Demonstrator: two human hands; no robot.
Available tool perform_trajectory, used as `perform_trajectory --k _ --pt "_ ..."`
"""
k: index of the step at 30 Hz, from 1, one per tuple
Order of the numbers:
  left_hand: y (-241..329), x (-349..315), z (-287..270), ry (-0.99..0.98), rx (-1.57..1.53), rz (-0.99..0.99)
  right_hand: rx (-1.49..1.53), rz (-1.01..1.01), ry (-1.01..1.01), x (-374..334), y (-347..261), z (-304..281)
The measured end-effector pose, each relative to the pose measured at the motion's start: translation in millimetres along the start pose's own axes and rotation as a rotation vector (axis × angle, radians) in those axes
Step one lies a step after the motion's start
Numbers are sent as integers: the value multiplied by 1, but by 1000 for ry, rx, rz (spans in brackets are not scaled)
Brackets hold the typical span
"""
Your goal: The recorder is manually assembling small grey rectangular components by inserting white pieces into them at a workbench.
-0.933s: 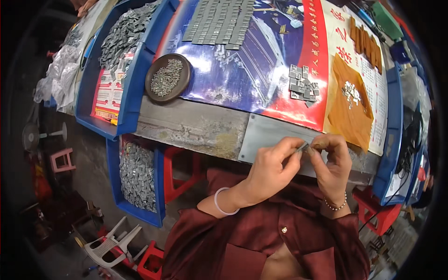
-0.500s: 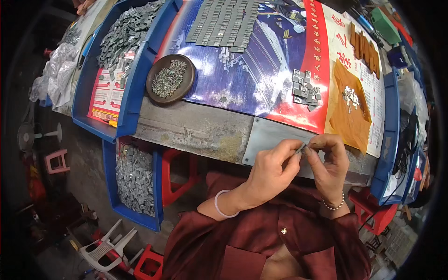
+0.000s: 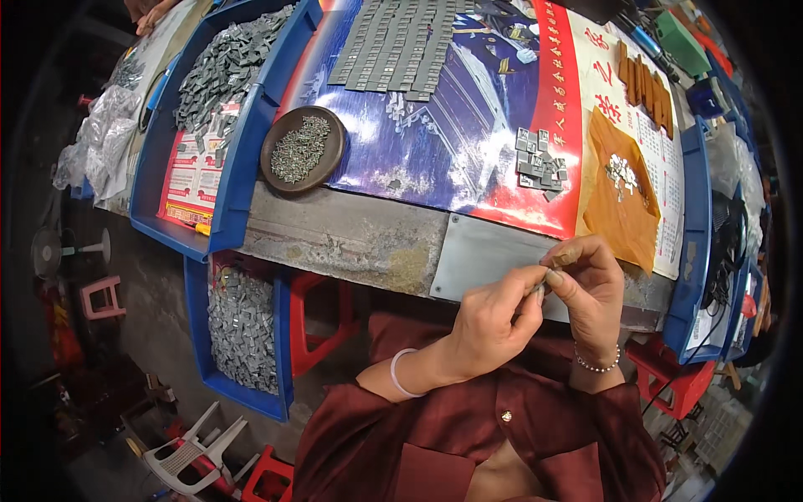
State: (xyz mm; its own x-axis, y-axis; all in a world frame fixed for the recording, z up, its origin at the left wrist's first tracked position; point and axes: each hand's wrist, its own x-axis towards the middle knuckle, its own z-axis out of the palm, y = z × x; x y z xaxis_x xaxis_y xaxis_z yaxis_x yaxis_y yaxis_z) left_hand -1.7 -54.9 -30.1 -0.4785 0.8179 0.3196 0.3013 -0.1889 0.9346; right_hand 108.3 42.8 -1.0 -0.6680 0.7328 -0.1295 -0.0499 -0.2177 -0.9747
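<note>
My left hand (image 3: pixel 499 316) and my right hand (image 3: pixel 592 283) meet fingertip to fingertip above the front edge of the bench. Both pinch a small grey piece (image 3: pixel 539 286), mostly covered by the fingers. Under them lies a smooth grey metal plate (image 3: pixel 477 251). Beyond it, a loose cluster of small grey square pieces (image 3: pixel 541 165) rests on the poster. To the right, a brown paper sheet (image 3: pixel 615 222) carries a little heap of small white bits (image 3: pixel 621 176). A round dark dish (image 3: pixel 333 159) of tiny shiny metal parts stands at the left.
Long rows of grey pieces (image 3: pixel 393 46) lie at the back. Blue trays (image 3: pixel 242 176) flank the bench at left, one lower blue tray (image 3: pixel 201 343) full of grey pieces (image 3: pixel 242 335). Brown strips (image 3: pixel 646 92) and another blue bin (image 3: pixel 696 243) are at right. Red stools (image 3: pixel 314 322) stand below.
My right fingertips have closed in further over the small grey piece, which shows less now. Both hands stay nearly in place; the view has shifted slightly.
</note>
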Motion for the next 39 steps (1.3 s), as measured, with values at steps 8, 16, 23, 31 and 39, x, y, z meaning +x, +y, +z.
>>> perform_trajectory --k 8,16,23,31,39 --pt "12 2 -3 -139 -210 -322 -1 -71 54 -8 8 -5" --pt "11 1 4 -168 -496 -631 226 125 -11 -7 18 -19" --pt "8 2 8 -201 -520 -707 246 132 -56 -14 19 -29" --pt "10 -2 18 -196 -462 -633 182 89 -9 -15 22 -29" --pt "3 4 7 -252 -636 -770 131 112 -17 -12 15 -33"
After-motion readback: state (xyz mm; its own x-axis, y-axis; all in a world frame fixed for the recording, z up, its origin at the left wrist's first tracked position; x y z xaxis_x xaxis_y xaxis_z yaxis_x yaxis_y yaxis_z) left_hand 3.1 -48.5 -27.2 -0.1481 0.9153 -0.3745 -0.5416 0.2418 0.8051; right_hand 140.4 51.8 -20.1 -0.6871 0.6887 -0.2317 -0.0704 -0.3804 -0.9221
